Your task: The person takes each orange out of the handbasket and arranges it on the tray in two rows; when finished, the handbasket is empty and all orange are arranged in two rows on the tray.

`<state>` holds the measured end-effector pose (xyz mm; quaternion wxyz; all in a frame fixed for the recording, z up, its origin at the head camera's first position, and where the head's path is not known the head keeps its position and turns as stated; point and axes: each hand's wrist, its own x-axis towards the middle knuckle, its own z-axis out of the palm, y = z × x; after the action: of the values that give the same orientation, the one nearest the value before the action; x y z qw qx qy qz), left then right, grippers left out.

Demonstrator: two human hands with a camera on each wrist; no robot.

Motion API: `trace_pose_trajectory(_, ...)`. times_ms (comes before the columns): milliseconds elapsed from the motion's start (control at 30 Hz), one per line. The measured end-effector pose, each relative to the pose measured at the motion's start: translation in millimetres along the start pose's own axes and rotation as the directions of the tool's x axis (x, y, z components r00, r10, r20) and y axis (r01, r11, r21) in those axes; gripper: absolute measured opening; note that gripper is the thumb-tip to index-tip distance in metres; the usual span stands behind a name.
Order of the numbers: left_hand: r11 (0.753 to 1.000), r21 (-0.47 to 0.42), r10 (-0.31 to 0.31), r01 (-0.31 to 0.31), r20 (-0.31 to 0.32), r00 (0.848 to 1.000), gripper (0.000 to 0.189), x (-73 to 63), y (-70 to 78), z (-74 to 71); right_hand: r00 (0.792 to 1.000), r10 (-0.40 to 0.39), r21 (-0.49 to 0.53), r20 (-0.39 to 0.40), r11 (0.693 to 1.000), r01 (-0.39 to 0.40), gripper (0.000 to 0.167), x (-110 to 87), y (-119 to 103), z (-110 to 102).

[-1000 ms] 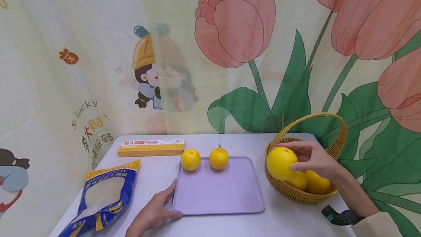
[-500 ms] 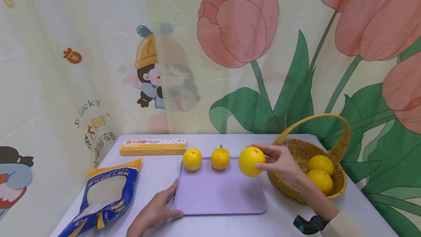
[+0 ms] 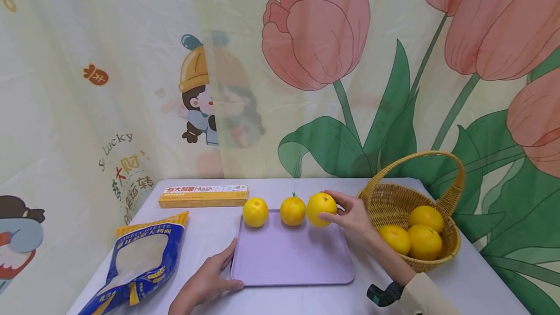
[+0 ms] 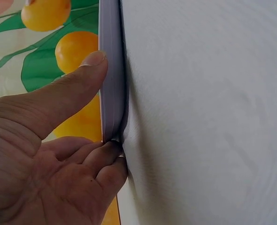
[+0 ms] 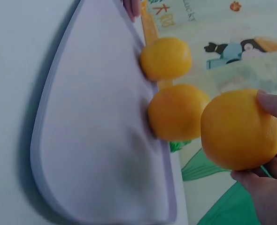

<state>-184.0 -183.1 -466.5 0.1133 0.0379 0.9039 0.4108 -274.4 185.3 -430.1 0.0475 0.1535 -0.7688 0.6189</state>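
My right hand pinches an orange between thumb and fingers over the back right corner of a lilac tray. In the right wrist view the held orange hangs clear of the tray's surface, which carries its shadow. Two more oranges stand along the back edge, one at the left corner and one with a green tip in the middle. At the tray's front left corner, my left hand grips the rim, its thumb along the front side and its fingers curled at the corner.
To the right stands a wicker basket with a tall handle, holding several oranges. A long pasta box lies behind the tray on the left. Nearer on that side is a blue pasta bag. A printed curtain hangs behind the table.
My right hand has lifted an orange out of the basket and carried it left to the tray's back right corner. The left hand has stayed on the tray.
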Motion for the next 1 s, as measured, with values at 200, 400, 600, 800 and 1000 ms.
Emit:
trace_pose_trajectory(200,1.0,0.005,-0.003,0.003,0.0,1.0,0.113,0.1,0.9,0.1,1.0,-0.025,-0.07,0.006,0.997,0.025,0.071,6.3,12.8,-5.2)
trace_pose_trajectory(400,1.0,-0.009,0.001,-0.001,-0.006,1.0,0.113,-0.2,2.1,0.3,0.999,-0.046,-0.087,0.011,0.995,0.047,0.071,15.5,19.9,-13.0)
trace_pose_trajectory(600,1.0,0.0,-0.018,0.018,-0.001,1.0,0.114,0.4,2.0,0.9,1.0,-0.003,-0.081,0.025,0.997,0.005,0.072,22.6,33.3,-17.1)
trace_pose_trajectory(800,1.0,0.0,-0.002,0.002,-0.012,1.0,0.114,-0.2,0.3,0.0,1.0,0.013,-0.099,0.015,0.995,-0.012,0.071,27.1,46.4,-17.3)
trace_pose_trajectory(1000,1.0,-0.009,-0.021,0.021,-0.004,1.0,0.114,0.7,0.1,0.1,1.0,0.011,-0.108,0.004,0.994,-0.011,0.07,29.7,58.7,-14.6)
